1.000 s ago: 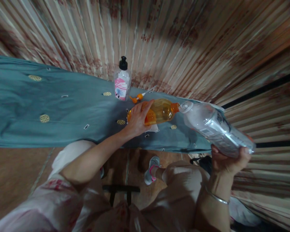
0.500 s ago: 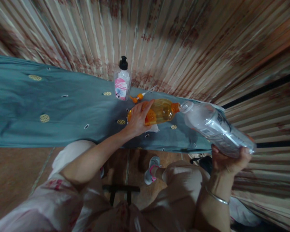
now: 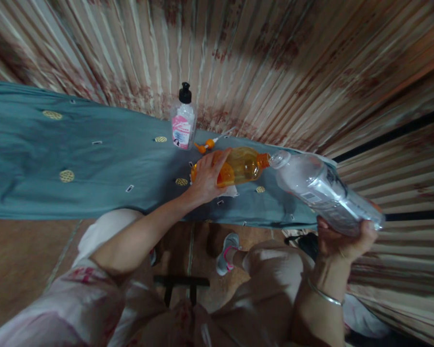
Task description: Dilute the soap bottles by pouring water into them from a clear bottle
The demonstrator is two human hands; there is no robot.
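The hands (image 3: pixel 205 180) (image 3: pixel 345 243) clasp a translucent orange bottle (image 3: pixel 241 166) and a clear, silver-labelled bottle (image 3: pixel 327 190).

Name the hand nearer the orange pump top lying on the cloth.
Left. The left hand grips the amber bottle, just beside the orange pump top; the right hand is farther off, holding the clear bottle.

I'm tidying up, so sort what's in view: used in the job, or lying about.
In the job:
amber bottle, left hand
clear bottle, right hand
orange pump, likely the amber bottle's

Apparently lying about:
black-topped bottle
dark unclear item
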